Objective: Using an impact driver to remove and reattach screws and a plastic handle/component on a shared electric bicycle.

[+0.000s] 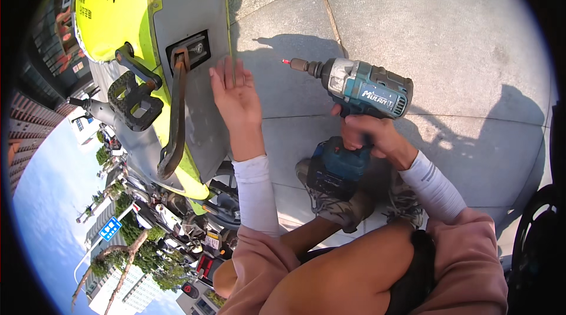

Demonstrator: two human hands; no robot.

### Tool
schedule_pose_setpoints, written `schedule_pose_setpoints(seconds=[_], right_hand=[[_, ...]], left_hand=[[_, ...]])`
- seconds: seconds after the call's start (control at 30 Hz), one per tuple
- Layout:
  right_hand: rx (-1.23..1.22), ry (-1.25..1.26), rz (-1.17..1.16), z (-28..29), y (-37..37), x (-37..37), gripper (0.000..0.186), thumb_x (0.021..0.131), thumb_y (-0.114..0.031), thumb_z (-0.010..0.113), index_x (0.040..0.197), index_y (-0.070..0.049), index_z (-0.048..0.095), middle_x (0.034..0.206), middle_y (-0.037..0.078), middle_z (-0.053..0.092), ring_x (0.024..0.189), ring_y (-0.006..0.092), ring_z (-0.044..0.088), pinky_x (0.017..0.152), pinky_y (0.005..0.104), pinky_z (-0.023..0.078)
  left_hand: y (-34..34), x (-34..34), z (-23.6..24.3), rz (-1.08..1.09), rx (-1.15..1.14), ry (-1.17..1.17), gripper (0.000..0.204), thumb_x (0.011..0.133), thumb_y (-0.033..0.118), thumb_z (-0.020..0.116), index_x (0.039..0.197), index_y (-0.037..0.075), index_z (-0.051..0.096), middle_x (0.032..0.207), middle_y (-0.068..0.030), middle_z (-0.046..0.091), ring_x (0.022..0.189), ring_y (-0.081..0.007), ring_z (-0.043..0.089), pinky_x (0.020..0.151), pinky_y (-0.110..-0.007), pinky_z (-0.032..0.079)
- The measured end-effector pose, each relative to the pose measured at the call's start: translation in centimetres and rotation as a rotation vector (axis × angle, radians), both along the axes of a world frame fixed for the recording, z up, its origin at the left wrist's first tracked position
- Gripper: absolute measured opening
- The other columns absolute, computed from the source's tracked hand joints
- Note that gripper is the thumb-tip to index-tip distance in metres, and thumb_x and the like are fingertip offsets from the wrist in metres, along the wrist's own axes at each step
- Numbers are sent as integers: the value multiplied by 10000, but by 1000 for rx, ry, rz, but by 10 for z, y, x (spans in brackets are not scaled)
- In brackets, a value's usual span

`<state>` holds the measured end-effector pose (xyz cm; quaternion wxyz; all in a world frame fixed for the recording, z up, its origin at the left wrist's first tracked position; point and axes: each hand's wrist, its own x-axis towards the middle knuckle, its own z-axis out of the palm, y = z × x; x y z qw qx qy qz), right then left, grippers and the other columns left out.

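Note:
My left hand (234, 91) is open, palm up, beside the grey panel (208, 114) of a yellow-green and grey vehicle (118, 8). A rusty metal arm (177, 132) reaches from a black recessed fitting (199, 48) in that panel. A crank with a black pedal (135, 99) juts out at its left. My right hand (368, 132) grips a teal and grey cordless driver (368, 88) by its handle; its red-tipped bit points left toward the vehicle, above my left hand, apart from it.
Pale paving slabs (424, 32) lie to the right. My shoes (345, 209) and bent knee are below. A black wheel-like object (530, 232) stands at the right edge. Parked two-wheelers (177, 215), trees and buildings show at the far left.

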<state>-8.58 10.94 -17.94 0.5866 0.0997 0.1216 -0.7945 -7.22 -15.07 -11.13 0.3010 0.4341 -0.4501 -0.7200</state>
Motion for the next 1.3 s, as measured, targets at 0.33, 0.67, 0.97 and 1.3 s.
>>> schedule_pose_setpoints(seconds=[0.33,0.67,0.97,1.3], right_hand=[[4,-144,-15,4,19,26,301,883,-143,616,1137,-9,526,636,22,436,520,126,441,533,283,392],[-42,-51,-87,5,9,2,298,890,-166,596,1136,-12,526,626,10,425,505,114,428,515,284,376],[-152,-40,-61,1,-72,-22,261,924,-93,584,1153,30,559,637,15,463,537,114,461,521,262,404],[-220,-63,-57,-11,-157,-24,213,886,-74,596,1074,27,582,623,19,488,506,117,484,505,268,412]], left_hand=[[-37,-44,-1,148,261,236,272,946,266,625,1108,56,563,987,-1,657,835,-120,624,701,-266,473],[2,-17,-21,-40,115,7,235,939,218,644,1105,60,594,1001,-69,675,840,-144,633,729,-263,487],[25,89,-6,-474,-321,-724,475,956,319,606,1287,-16,543,1155,-143,654,971,-200,642,839,-307,476],[70,104,35,-896,-1333,-1115,1110,584,334,880,1437,0,252,1398,-261,331,1269,-446,383,1014,-524,374]])
